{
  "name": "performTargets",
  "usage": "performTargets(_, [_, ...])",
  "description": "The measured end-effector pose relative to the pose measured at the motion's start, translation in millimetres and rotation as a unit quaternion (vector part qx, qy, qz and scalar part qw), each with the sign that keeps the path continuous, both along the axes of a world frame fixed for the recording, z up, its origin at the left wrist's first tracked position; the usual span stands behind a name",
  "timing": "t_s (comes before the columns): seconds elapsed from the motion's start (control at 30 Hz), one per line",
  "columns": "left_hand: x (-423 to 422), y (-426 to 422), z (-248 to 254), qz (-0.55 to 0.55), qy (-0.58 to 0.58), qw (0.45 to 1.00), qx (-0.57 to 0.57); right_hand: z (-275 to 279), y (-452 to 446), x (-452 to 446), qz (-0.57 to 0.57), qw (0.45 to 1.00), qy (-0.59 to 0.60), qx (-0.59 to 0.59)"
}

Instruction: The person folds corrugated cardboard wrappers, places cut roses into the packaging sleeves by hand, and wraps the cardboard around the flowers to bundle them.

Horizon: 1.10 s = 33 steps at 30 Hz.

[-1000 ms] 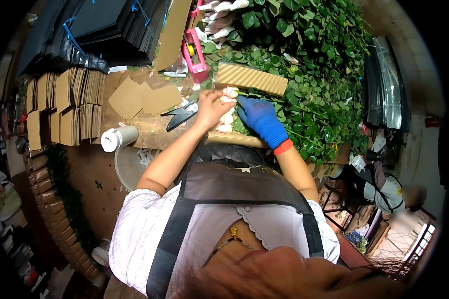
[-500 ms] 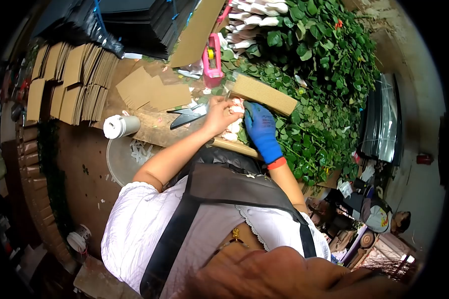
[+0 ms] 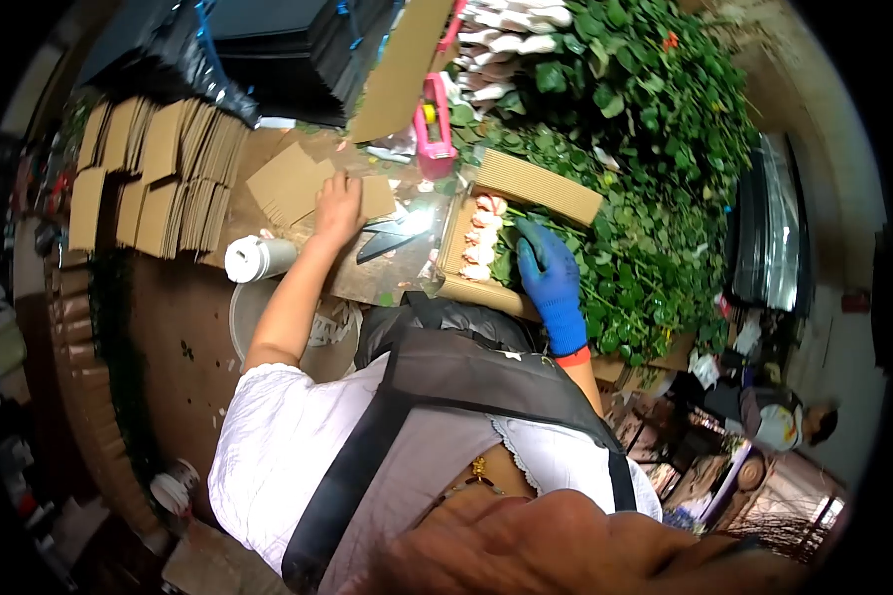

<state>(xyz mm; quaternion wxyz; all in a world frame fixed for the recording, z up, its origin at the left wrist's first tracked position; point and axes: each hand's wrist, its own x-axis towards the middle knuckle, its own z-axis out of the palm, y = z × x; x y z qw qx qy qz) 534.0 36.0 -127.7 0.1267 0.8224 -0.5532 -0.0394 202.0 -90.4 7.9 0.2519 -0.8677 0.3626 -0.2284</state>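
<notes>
My bare left hand (image 3: pixel 339 210) rests on the thin cardboard pieces (image 3: pixel 293 184) lying on the table, its fingers stretched over them. In a blue glove, my right hand (image 3: pixel 549 266) is beside a row of pale pink and white roses (image 3: pixel 482 238), with thumb and fingers apart. The roses lie with their heads lined up between two strips of corrugated cardboard (image 3: pixel 541 188), and their stems run right, partly under the glove. Near my left hand are black-handled scissors (image 3: pixel 385 244), their blades lost in glare.
A pink tape dispenser (image 3: pixel 434 129) stands beyond the roses. Piles of leafy stems (image 3: pixel 645 228) cover the right side. Stacked folded cardboard (image 3: pixel 159 174) is at left, near a white roll (image 3: pixel 258 258). Wrapped rose bunches (image 3: pixel 506 40) lie at the back. A person (image 3: pixel 776 421) is far right.
My left hand has left the roses and moved left onto the cardboard pieces. My gloved right hand has drawn slightly back from the rose heads, which are now uncovered.
</notes>
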Motion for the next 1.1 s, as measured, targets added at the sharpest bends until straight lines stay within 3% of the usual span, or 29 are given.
performTargets(0.17, [-5, 4, 17, 0.034, -0.032, 0.998, -0.048, 10, 1, 1, 0.004, 0.999, -0.028, -0.040])
performTargets(0.27, [-13, -3, 36, 0.062, 0.026, 0.983, -0.172, 18, 13, 3, -0.010, 0.994, -0.083, 0.076])
performTargets(0.3, [-28, -7, 56, 0.084, 0.138, 0.968, -0.194, 19, 17, 6, 0.002, 0.991, -0.084, 0.100])
performTargets(0.33, [-52, -11, 88, 0.124, 0.343, 0.913, -0.184, 18, 21, 12, 0.015, 0.972, -0.117, 0.203])
performTargets(0.4, [-97, -14, 125, 0.091, 0.487, 0.847, -0.191, 35, 31, 26, 0.034, 0.911, -0.107, 0.396])
performTargets(0.43, [-117, -14, 140, 0.066, 0.567, 0.806, -0.157, 33, 34, 30, 0.040, 0.930, -0.086, 0.354])
performTargets(0.47, [-133, -12, 129, -0.012, 0.579, 0.800, -0.160, 34, 30, 29, 0.032, 0.927, -0.070, 0.367])
performTargets(0.53, [-154, -19, 106, -0.032, 0.756, 0.607, -0.242, 36, 14, 21, 0.013, 0.920, -0.036, 0.391])
performTargets(0.57, [-145, -17, 101, -0.033, 0.722, 0.664, -0.191, 38, 8, 15, -0.001, 0.926, -0.065, 0.373])
performTargets(0.6, [-131, -16, 101, -0.033, 0.682, 0.717, -0.136, 39, -6, 7, -0.045, 0.885, -0.019, 0.463])
performTargets(0.63, [-124, -21, 101, -0.044, 0.479, 0.846, -0.227, 30, -19, -3, -0.040, 0.865, 0.011, 0.500])
performTargets(0.67, [-116, -22, 103, -0.041, 0.419, 0.877, -0.232, 21, -28, -9, -0.034, 0.842, 0.041, 0.537])
performTargets(0.77, [-104, -38, 100, -0.182, 0.342, 0.906, -0.170, -3, -38, -7, -0.035, 0.841, 0.051, 0.538])
performTargets(0.87, [-116, -65, 114, -0.359, 0.262, 0.887, -0.126, -27, -40, -5, -0.036, 0.858, 0.069, 0.508])
performTargets(0.93, [-125, -85, 102, -0.408, 0.170, 0.897, -0.014, -31, -39, -6, -0.036, 0.875, 0.096, 0.472])
performTargets(1.0, [-133, -96, 105, -0.403, 0.155, 0.900, 0.063, -41, -38, -9, -0.032, 0.946, 0.172, 0.272])
performTargets(1.07, [-138, -105, 114, -0.396, 0.137, 0.898, 0.136, -15, -14, -11, -0.071, 0.969, 0.222, 0.082])
performTargets(1.1, [-141, -109, 117, -0.389, 0.130, 0.897, 0.167, 4, -7, -20, -0.049, 0.972, 0.170, 0.153])
